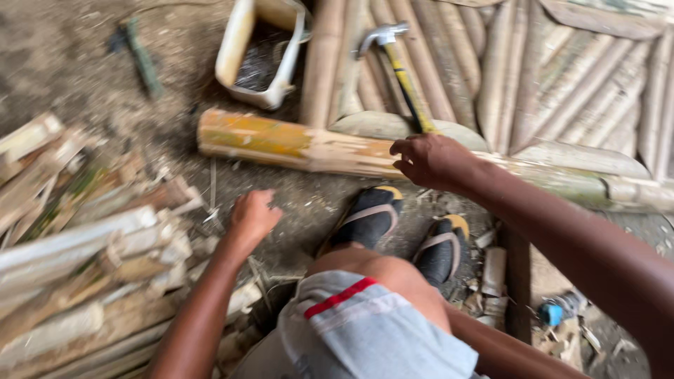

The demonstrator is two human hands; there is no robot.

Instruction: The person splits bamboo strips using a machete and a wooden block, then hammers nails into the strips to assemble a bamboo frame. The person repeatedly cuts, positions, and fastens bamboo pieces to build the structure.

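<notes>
The right hand [430,160] is gripping a hammer [401,74] by its handle above the bamboo pole [295,144] lying across the ground, while the left hand [251,216], seemingly closed and empty, is hovering near split bamboo strips [84,260].

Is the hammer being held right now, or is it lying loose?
Lying loose: the hammer rests on the bamboo slats, its handle end hidden behind the right hand; no fingers wrap it.

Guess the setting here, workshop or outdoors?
Likely an informal bamboo-working spot on bare ground: a split bamboo pole lies on the dirt, cut bamboo strips are piled beside it, and a claw hammer rests on a woven bamboo panel.
</notes>
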